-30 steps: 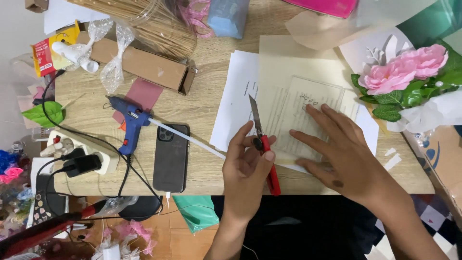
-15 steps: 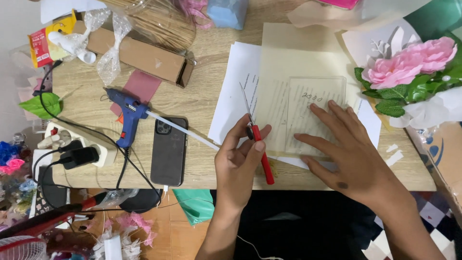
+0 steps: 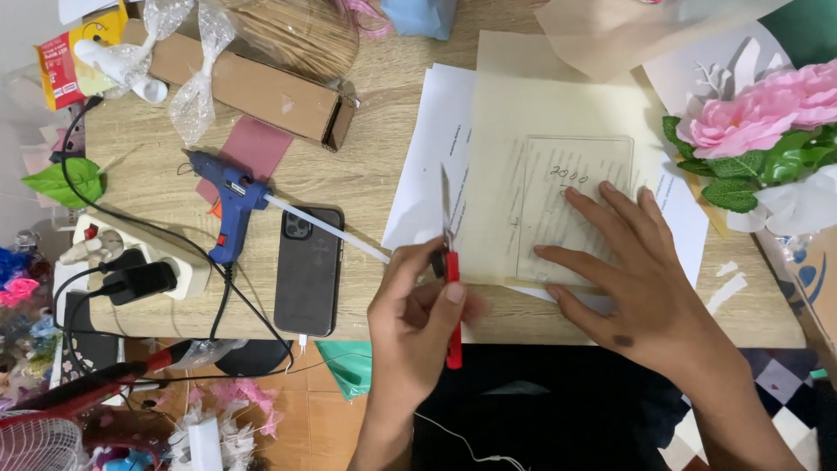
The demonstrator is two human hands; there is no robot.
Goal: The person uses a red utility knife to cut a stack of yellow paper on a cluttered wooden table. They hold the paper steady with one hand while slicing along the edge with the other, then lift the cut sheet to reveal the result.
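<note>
Two hands work over the cream paper [image 3: 558, 113] lying on the wooden table [image 3: 366, 174]. The left hand [image 3: 418, 323] grips a red-handled knife [image 3: 451, 288], blade at the paper's left edge. The right hand [image 3: 636, 279] lies flat, fingers spread, pressing the paper.

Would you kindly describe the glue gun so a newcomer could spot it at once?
On the wooden table, look left of the dark phone, below the long cardboard box. The glue gun is the only blue tool there, with a white glue stick poking out.
</note>
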